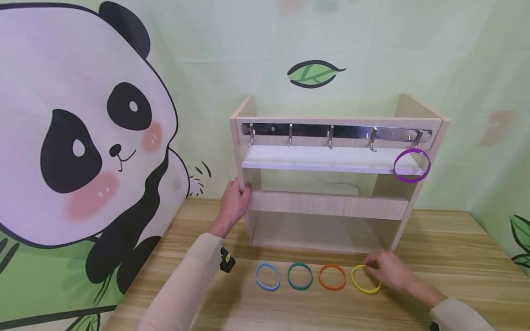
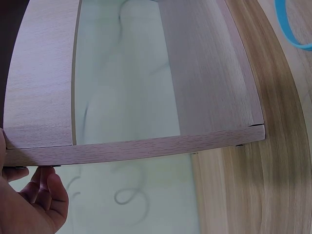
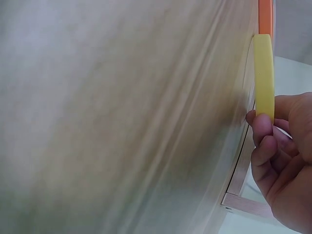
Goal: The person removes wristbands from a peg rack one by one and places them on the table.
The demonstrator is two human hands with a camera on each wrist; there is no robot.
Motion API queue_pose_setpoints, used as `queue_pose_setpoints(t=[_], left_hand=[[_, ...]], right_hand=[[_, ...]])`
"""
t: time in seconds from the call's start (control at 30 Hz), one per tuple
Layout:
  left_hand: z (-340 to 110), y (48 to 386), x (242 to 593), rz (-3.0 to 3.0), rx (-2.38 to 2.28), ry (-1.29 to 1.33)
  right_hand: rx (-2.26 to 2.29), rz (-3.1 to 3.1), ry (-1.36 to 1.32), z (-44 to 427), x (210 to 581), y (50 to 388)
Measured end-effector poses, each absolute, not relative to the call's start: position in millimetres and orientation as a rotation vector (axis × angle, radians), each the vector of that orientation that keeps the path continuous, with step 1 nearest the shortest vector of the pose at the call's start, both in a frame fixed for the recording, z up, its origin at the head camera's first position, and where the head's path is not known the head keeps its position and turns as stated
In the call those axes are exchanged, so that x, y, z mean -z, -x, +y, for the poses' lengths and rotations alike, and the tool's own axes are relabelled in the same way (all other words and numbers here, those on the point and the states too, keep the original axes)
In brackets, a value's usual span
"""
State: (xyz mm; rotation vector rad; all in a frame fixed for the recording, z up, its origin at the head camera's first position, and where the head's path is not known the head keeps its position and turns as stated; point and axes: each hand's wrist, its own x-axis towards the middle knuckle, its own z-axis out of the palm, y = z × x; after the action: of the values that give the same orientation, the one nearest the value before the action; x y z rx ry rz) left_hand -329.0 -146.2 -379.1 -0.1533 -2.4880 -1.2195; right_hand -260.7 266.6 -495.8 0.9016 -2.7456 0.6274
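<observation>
My left hand [image 1: 235,202] holds the left side panel of a small wooden shelf [image 1: 331,203]; in the left wrist view, the fingers [image 2: 57,195] curl against that panel's outer side. Down on the table, my right hand [image 1: 391,271] pinches the right edge of a yellow silicone wristband [image 1: 366,290]. The right wrist view shows the yellow band edge-on between thumb and fingers [image 3: 265,151]. A purple wristband [image 1: 411,180] hangs from the rightmost hook of the metal hook rail [image 1: 310,130] on the shelf's front.
Left of the yellow band lie an orange wristband [image 1: 332,288], a green wristband [image 1: 300,288] and a light blue wristband [image 1: 267,288] in a row on the wooden table [image 1: 314,312]. A panda-printed cloth [image 1: 198,92] covers the walls behind and beside the shelf.
</observation>
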Motion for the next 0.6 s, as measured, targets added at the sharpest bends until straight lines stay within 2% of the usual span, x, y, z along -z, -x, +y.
queue_pose_setpoints(t=[0.6], left_hand=[[-146.5, 329.1, 378.1, -2.484, 1.218, 0.146]], right_hand=[[-0.639, -2.752, -0.872, 267.3, 496.5, 261.5]])
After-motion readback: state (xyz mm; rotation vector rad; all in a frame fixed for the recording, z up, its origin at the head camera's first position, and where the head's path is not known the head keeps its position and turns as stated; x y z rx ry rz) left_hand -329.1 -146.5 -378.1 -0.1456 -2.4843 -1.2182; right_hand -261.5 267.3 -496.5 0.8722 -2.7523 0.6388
